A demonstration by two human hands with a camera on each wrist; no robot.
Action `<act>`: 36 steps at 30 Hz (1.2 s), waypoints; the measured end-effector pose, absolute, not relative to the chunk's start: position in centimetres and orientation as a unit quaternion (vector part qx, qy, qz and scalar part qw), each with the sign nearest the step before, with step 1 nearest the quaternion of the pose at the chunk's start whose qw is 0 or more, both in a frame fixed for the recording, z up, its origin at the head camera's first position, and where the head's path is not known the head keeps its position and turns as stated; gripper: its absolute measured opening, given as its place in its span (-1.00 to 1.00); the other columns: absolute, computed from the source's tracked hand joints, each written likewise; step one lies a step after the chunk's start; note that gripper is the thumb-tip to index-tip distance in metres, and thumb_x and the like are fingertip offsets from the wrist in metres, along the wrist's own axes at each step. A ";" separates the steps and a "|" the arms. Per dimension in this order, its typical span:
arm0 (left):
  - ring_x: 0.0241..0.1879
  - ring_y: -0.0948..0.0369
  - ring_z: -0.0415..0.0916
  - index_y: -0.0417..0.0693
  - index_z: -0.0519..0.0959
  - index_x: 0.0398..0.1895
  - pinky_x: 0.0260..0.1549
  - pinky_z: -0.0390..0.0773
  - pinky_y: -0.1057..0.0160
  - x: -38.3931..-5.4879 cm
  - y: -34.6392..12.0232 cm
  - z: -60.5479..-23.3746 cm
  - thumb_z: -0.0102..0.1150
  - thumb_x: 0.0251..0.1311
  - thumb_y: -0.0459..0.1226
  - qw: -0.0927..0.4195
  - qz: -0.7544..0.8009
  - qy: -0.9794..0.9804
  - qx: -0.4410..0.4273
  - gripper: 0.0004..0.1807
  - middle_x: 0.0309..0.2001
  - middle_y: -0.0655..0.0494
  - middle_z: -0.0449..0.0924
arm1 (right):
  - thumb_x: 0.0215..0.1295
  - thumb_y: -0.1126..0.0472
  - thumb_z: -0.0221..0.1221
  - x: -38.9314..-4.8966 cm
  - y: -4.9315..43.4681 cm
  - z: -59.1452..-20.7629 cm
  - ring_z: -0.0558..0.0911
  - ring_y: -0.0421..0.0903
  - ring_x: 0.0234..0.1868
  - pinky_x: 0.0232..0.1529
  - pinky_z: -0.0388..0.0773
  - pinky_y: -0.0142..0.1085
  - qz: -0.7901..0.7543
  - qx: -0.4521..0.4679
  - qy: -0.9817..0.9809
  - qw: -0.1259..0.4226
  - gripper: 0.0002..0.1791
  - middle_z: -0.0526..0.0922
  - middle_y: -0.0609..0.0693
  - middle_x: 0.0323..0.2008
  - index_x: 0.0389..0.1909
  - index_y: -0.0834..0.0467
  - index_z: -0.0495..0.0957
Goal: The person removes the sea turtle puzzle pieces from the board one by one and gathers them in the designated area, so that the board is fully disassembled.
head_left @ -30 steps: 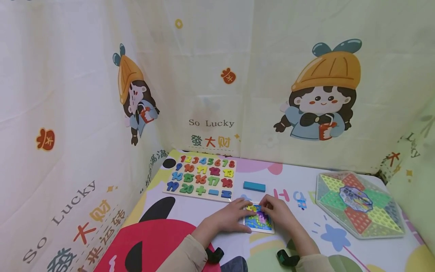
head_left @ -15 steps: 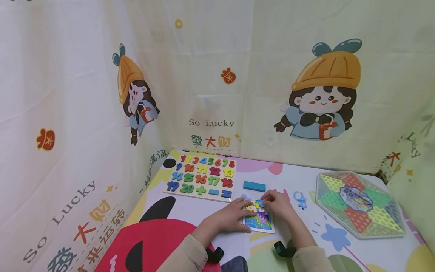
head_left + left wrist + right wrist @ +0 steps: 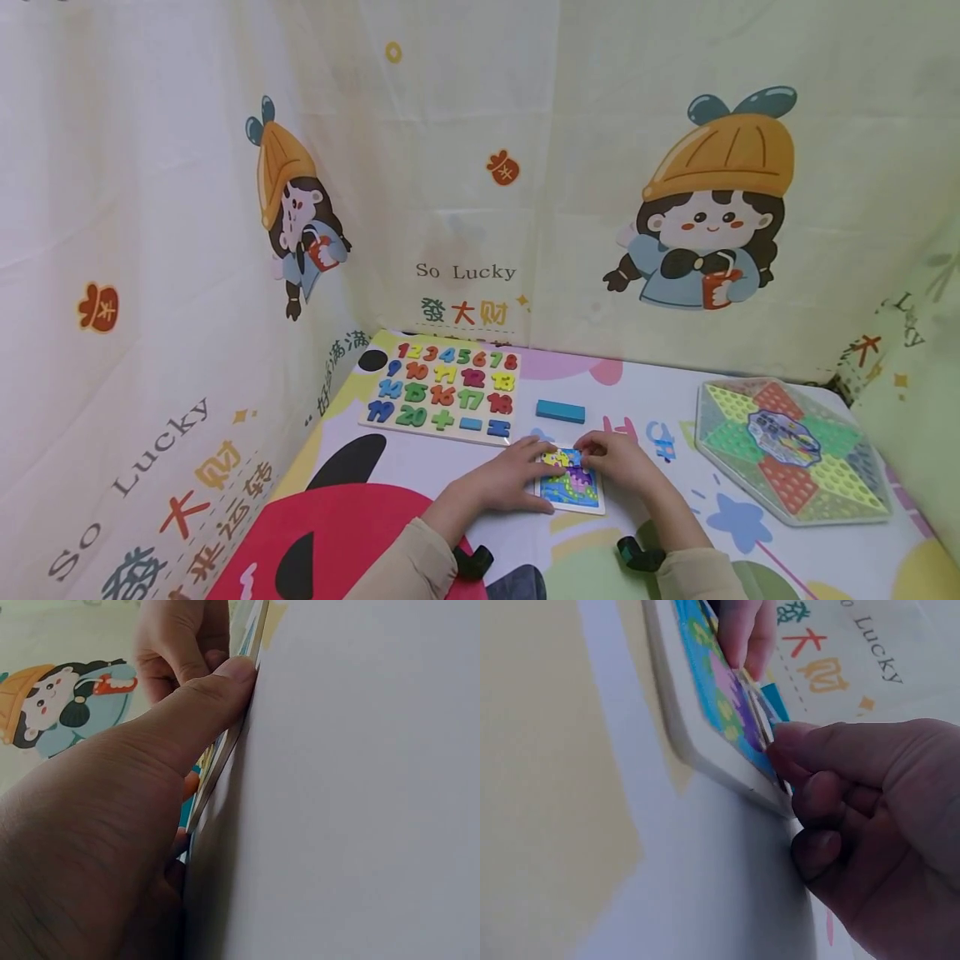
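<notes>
A small jigsaw puzzle (image 3: 572,497) in a pale frame, with a blue, yellow and purple picture, lies on the table before me. My left hand (image 3: 510,479) grips it from the left; the thumb (image 3: 217,682) lies against the frame's edge in the left wrist view, and fingers rest over the picture. At the upper right corner my right hand (image 3: 621,462) pinches a puzzle piece (image 3: 771,712) between thumb and forefinger. That piece is tilted and mostly covered by the fingers. Part of the puzzle's upper area is hidden under both hands.
Behind on the left lies a wooden number board (image 3: 420,432) with coloured numerals. A teal block (image 3: 561,412) sits just beyond the puzzle. Right of my right hand is a small blue piece (image 3: 665,450), then a star-patterned checkers board (image 3: 795,458). Printed curtains (image 3: 450,208) enclose the table.
My right hand lifted slightly up and away from the puzzle's upper right corner half a second ago, and is now back down at it. The left hand stays in place.
</notes>
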State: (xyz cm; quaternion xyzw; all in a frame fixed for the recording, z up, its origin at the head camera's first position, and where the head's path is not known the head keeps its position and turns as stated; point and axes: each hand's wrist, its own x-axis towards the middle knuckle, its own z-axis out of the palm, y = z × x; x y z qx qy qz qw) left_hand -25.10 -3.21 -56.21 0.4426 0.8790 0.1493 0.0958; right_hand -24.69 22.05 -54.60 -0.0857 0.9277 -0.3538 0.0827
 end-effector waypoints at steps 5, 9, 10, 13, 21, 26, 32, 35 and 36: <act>0.57 0.04 -0.08 0.59 0.23 0.44 0.47 0.14 -0.10 -25.2 -3.2 -56.3 0.02 0.22 0.34 0.091 0.147 0.877 0.448 -0.30 0.55 0.32 0.05 | 0.27 0.16 0.31 -24.7 22.9 -54.5 0.50 -0.18 -0.29 -0.20 0.53 -0.36 -0.349 -0.086 0.931 0.070 -0.81 0.61 -0.18 -0.36 -0.10 -0.06 0.68; 0.56 0.03 -0.06 0.57 0.23 0.45 0.47 0.14 -0.09 -25.2 -3.2 -56.3 0.04 0.22 0.33 0.087 0.149 0.876 0.450 -0.30 0.54 0.29 0.06 | 0.28 0.14 0.30 -25.3 24.7 -54.3 0.47 -0.16 -0.31 -0.30 0.46 -0.38 -0.336 -0.071 0.938 0.040 -0.79 0.59 -0.14 -0.35 -0.07 -0.04 0.68; 0.56 0.03 -0.06 0.56 0.24 0.45 0.48 0.14 -0.08 -25.2 -3.2 -56.3 0.05 0.22 0.33 0.087 0.150 0.876 0.449 -0.29 0.54 0.29 0.07 | 0.29 0.14 0.30 -25.4 25.3 -54.2 0.47 -0.15 -0.30 -0.31 0.46 -0.38 -0.333 -0.064 0.940 0.036 -0.78 0.59 -0.12 -0.34 -0.05 -0.03 0.67; 0.56 0.04 -0.06 0.56 0.25 0.44 0.47 0.14 -0.08 -25.1 -3.2 -56.2 0.08 0.21 0.32 0.092 0.153 0.878 0.445 -0.29 0.54 0.29 0.08 | 0.31 0.13 0.27 -25.8 27.1 -53.8 0.47 -0.10 -0.27 -0.30 0.46 -0.33 -0.324 -0.052 0.944 0.030 -0.75 0.61 -0.07 -0.27 -0.01 0.03 0.66; 0.56 0.07 -0.07 0.58 0.24 0.44 0.47 0.15 -0.08 -25.1 -3.2 -56.2 0.10 0.20 0.31 0.096 0.157 0.878 0.442 -0.29 0.54 0.31 0.07 | 0.32 0.13 0.26 -26.1 31.5 -53.2 0.46 -0.08 -0.28 -0.38 0.45 -0.33 -0.324 -0.045 0.944 0.041 -0.72 0.61 0.00 -0.22 0.00 0.11 0.65; 0.57 0.07 -0.08 0.60 0.24 0.43 0.47 0.15 -0.09 -25.2 -3.2 -56.4 0.11 0.19 0.32 0.096 0.162 0.879 0.438 -0.29 0.54 0.33 0.07 | 0.34 0.14 0.24 -26.3 33.3 -53.4 0.47 -0.08 -0.25 -0.33 0.45 -0.33 -0.318 -0.053 0.945 0.052 -0.75 0.60 0.01 -0.21 -0.01 0.12 0.65; 0.57 0.09 -0.10 0.65 0.22 0.43 0.47 0.15 -0.09 -25.5 -3.1 -57.1 0.08 0.17 0.35 0.095 0.163 0.880 0.435 -0.28 0.54 0.37 0.05 | 0.32 0.13 0.26 -26.3 33.8 -53.7 0.48 -0.06 -0.18 -0.21 0.49 -0.28 -0.310 -0.051 0.946 0.078 -0.75 0.60 -0.01 -0.20 -0.02 0.08 0.66; 0.57 0.10 -0.09 0.64 0.22 0.43 0.47 0.15 -0.08 -25.5 -3.1 -57.2 0.08 0.17 0.36 0.094 0.165 0.880 0.436 -0.28 0.54 0.38 0.05 | 0.31 0.16 0.27 -26.3 33.8 -53.9 0.48 -0.05 -0.17 -0.16 0.50 -0.22 -0.298 -0.060 0.949 0.081 -0.76 0.59 -0.02 -0.21 -0.04 0.08 0.67; 0.57 0.10 -0.09 0.64 0.22 0.43 0.47 0.15 -0.08 -25.5 -3.1 -57.2 0.08 0.16 0.36 0.094 0.167 0.880 0.435 -0.28 0.54 0.37 0.05 | 0.30 0.17 0.27 -26.3 33.8 -54.0 0.47 -0.05 -0.17 -0.15 0.49 -0.22 -0.295 -0.061 0.950 0.080 -0.78 0.58 -0.02 -0.22 -0.05 0.07 0.67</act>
